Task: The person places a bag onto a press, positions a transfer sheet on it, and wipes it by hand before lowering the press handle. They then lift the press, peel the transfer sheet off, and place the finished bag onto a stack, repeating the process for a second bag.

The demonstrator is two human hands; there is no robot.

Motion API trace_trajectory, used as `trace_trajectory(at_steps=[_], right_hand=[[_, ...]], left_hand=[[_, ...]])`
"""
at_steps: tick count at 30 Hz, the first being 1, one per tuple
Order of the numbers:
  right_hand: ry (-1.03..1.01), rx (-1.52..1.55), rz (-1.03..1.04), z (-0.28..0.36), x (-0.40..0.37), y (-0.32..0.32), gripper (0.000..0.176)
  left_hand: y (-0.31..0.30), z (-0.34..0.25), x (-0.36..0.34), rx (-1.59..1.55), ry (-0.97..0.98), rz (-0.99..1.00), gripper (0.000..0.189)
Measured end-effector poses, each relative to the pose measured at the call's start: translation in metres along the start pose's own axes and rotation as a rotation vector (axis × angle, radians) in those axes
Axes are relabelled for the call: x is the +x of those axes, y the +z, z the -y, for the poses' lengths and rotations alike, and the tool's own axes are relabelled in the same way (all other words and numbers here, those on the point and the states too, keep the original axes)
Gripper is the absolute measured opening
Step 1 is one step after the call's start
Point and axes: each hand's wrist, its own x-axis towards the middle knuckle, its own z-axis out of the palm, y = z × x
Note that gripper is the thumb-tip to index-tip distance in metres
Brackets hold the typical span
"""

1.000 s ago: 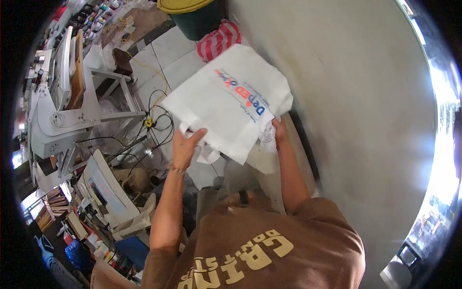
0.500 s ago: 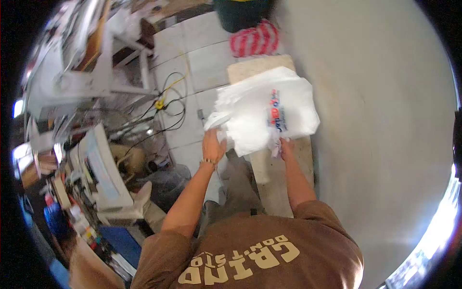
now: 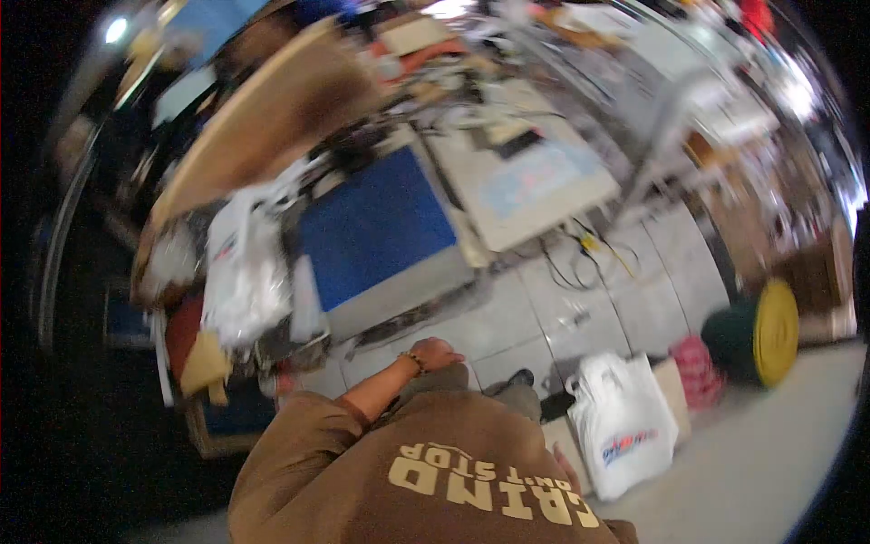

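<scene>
My left hand (image 3: 437,354) is over my thigh, its fingers lying loosely outstretched and holding nothing I see. Down at my right side, my right hand (image 3: 568,464) shows only in part past my shirt; its fingers are mostly hidden. Close beside it lies a stack of white plastic bags (image 3: 623,412) with red and blue print, handles towards the top left. The stack rests on a pale board (image 3: 671,390).
More white plastic bags (image 3: 240,263) lie left of a blue-topped box (image 3: 376,227). A pale machine (image 3: 535,177) stands beyond it. Cables (image 3: 584,249) cross the tiled floor (image 3: 507,317). At right are a red-and-white bundle (image 3: 696,372) and a green bin (image 3: 732,343) with a yellow lid.
My view has swung left, bringing the blue-topped box and other bags in. Both hands held the bag stack's near edge before; now the left is away from it, over my thigh.
</scene>
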Motion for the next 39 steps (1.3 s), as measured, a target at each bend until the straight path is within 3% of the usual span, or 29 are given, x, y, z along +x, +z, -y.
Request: trace_trajectory(at_steps=[2,4,8,10,12,14,16,17,18,20,21,22,23,24,25,26,27,28,29,31,33,35,37,38,39], right_hand=[[0.004,-0.178,0.061,0.035,0.001,0.022,0.053],[-0.025,-0.357,0.138,0.076,0.006,0.053,0.049],[-0.108,-0.669,0.279,0.140,-0.001,0.159,0.043],[-0.145,-0.804,0.357,0.158,-0.009,0.211,0.040],[-0.180,-0.964,0.446,0.169,-0.017,0.262,0.037],[-0.210,-1.138,0.547,0.176,-0.022,0.310,0.034],[-0.230,-1.343,0.675,0.183,-0.020,0.363,0.031],[-0.251,-1.293,0.748,0.168,-0.086,0.420,0.011],[-0.249,-1.306,0.751,0.158,-0.104,0.449,0.011],[-0.261,-1.305,0.727,0.135,-0.124,0.495,0.015],[-0.231,-1.266,0.692,0.122,-0.133,0.521,0.016],[-0.202,-1.225,0.656,0.109,-0.143,0.546,0.018],[-0.280,-1.391,0.807,0.100,-0.098,0.553,0.018],[-0.280,-1.483,0.893,0.090,-0.102,0.573,0.020],[-0.286,-1.568,0.984,0.080,-0.106,0.593,0.022],[-0.216,-1.582,1.002,0.059,-0.162,0.649,0.027],[-0.319,-1.681,1.090,0.040,-0.187,0.691,0.031],[-0.336,-1.579,1.046,0.016,-0.173,0.704,0.035],[-0.350,-1.720,1.009,0.003,-0.185,0.735,0.039],[-0.392,-1.710,0.982,-0.028,-0.211,0.786,0.046],[-0.641,-1.691,1.091,-0.063,-0.171,0.817,0.053],[-0.515,-1.471,1.071,-0.096,-0.152,0.849,0.051],[-0.301,-1.093,1.142,-0.127,-0.126,0.880,0.052],[-0.295,-1.096,1.132,-0.131,-0.139,0.891,0.052],[-0.281,-1.132,1.060,-0.131,-0.162,0.900,0.049]], left_hand=[[0.004,0.020,-0.021,-0.052,-0.061,-0.019,0.058],[0.024,0.049,-0.028,-0.195,0.140,-0.217,0.050],[-0.037,0.060,-0.101,-0.314,0.113,-0.302,0.041],[-0.059,0.087,-0.129,-0.412,0.005,-0.328,0.037],[-0.102,0.128,-0.180,-0.551,0.067,-0.467,0.036],[-0.119,0.200,-0.215,-0.507,-0.043,-0.826,0.033],[-0.160,0.251,-0.273,-0.641,-0.386,-0.928,0.028],[-0.173,0.281,-0.293,-0.596,-0.450,-1.093,0.026],[-0.182,0.308,-0.310,-0.547,-0.517,-1.255,0.026],[-0.183,0.369,-0.317,-0.130,-0.657,-1.599,0.041],[-0.173,0.410,-0.310,0.159,-0.728,-1.584,0.054],[-0.168,0.430,-0.306,0.159,-0.735,-1.587,0.054],[-0.162,0.441,-0.300,0.149,-0.754,-1.460,0.053],[-0.163,0.437,-0.299,0.137,-0.772,-1.331,0.052],[-0.161,0.431,-0.297,0.137,-0.786,-1.295,0.045],[-0.157,0.432,-0.290,0.144,-0.760,-1.377,0.033],[-0.165,0.419,-0.297,0.002,-0.806,-1.292,0.026],[-0.174,0.407,-0.307,-0.138,-0.847,-1.202,0.019],[-0.176,0.400,-0.313,-0.143,-0.849,-1.196,0.019],[-0.172,0.384,-0.320,0.009,-0.705,-1.459,0.011],[-0.169,0.347,-0.329,-0.026,-0.695,-1.431,0.012],[-0.159,0.316,-0.329,-0.065,-0.685,-1.394,0.012],[-0.146,0.294,-0.326,-0.226,-0.520,-1.292,0.022],[-0.144,0.292,-0.329,-0.235,-0.519,-1.284,0.022],[-0.141,0.289,-0.330,-0.267,-0.398,-1.308,0.028]])
